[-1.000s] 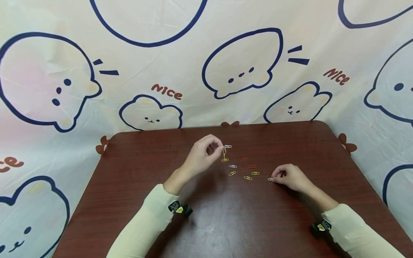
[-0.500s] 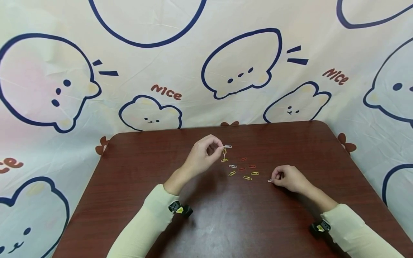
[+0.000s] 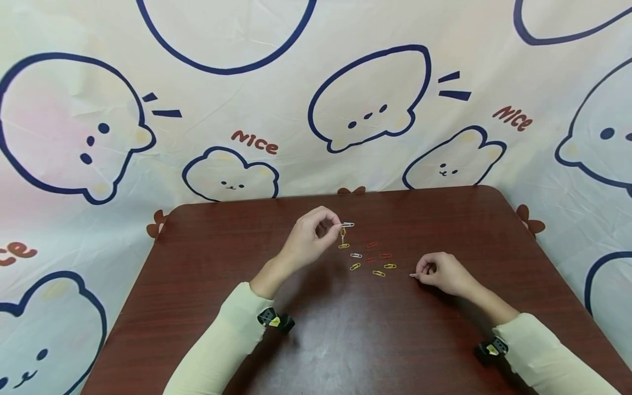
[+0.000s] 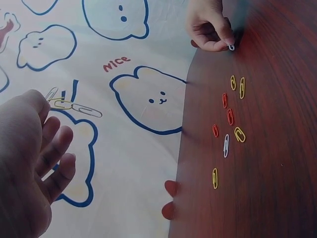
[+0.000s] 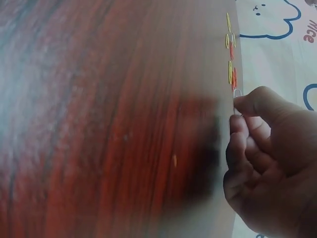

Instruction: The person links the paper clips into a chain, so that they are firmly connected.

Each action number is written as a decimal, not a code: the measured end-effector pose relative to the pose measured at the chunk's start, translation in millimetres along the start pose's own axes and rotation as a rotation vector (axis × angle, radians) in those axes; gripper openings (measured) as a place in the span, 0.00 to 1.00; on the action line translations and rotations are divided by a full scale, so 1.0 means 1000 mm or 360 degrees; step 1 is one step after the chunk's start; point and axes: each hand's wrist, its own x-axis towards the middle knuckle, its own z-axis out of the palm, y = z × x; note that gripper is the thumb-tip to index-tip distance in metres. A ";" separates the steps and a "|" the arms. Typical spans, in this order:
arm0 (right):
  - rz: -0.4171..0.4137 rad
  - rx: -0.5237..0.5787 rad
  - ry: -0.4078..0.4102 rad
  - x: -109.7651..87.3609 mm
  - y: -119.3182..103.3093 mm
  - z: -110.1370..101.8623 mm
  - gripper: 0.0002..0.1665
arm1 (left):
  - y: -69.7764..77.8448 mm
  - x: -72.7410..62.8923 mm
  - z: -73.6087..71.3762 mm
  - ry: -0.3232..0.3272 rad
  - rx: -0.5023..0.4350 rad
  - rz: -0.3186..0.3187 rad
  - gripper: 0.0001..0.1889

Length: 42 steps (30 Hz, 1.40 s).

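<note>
My left hand (image 3: 312,233) is raised over the table's far half, thumb and fingertip pinching a short chain of linked paper clips. In the left wrist view the chain has a yellow paper clip (image 4: 60,104) in the middle and a white paper clip (image 4: 87,110) at its loose end; another whitish clip stands at the fingertips. My right hand (image 3: 446,272), farther right and low over the table, pinches a single white paper clip (image 3: 413,275) that points left. Between the hands lie several loose clips, among them a white clip (image 3: 356,255), a yellow clip (image 3: 378,273) and a red clip (image 3: 385,255).
The brown wood-grain table (image 3: 326,351) has rounded far corners. A pale cloth (image 3: 296,99) printed with blue-outlined cartoon figures hangs behind it and along both sides. Below the left hand lies a yellow clip (image 4: 215,178) by itself.
The white clip in my right hand has tilted slightly, and that hand has shifted only a trace. My left hand and its chain stay in place; the loose clips have not moved.
</note>
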 end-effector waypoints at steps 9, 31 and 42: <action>0.0013 0.0057 0.0058 0.003 -0.006 -0.013 0.05 | 0.000 0.000 0.000 -0.0015 0.0000 -0.0018 0.03; -0.0123 0.0024 0.0285 0.006 -0.038 -0.045 0.07 | -0.001 0.000 0.001 -0.0031 -0.0001 -0.0028 0.02; -0.0120 0.0060 0.0307 0.009 -0.054 -0.055 0.05 | 0.000 0.000 0.001 -0.0033 -0.0019 -0.0018 0.04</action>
